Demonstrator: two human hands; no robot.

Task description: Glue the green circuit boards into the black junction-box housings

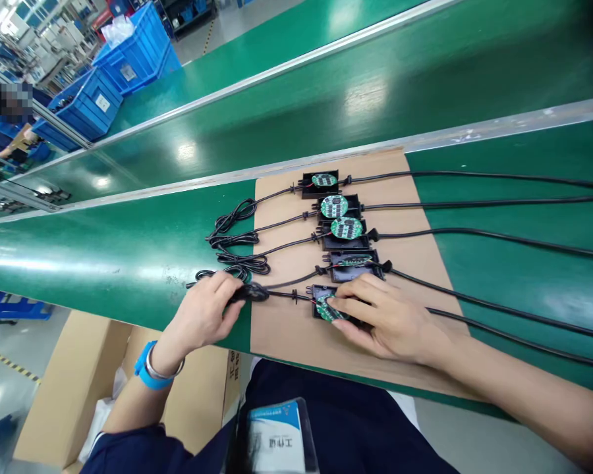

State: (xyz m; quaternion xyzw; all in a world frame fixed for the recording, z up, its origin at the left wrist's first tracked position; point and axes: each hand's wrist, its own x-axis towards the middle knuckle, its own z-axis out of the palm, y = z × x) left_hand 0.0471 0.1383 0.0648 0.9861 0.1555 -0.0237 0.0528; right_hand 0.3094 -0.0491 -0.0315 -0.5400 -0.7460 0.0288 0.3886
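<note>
My left hand [208, 308] is closed around a coiled black cable [253, 292] at the left edge of a cardboard sheet [281, 336]. The thin end of that cable runs right to the nearest black plastic case. With the fingertips of my right hand [375, 313] I grip a round green circuit board [328, 308] lying over this case, which my fingers partly cover. Farther up, several more black cases [343, 273] lie in a column, each with a green board [346, 228] in or on it. A coiled thin cable [242, 263] leaves each on the left, a thick black cable [425, 234] on the right.
Blue crates [133, 56] stand on the far green belt [217, 99] at upper left, near another person's arm. A metal rail [202, 181] runs behind the cardboard sheet. Below the left edge of the bench sits an open cardboard box [74, 375].
</note>
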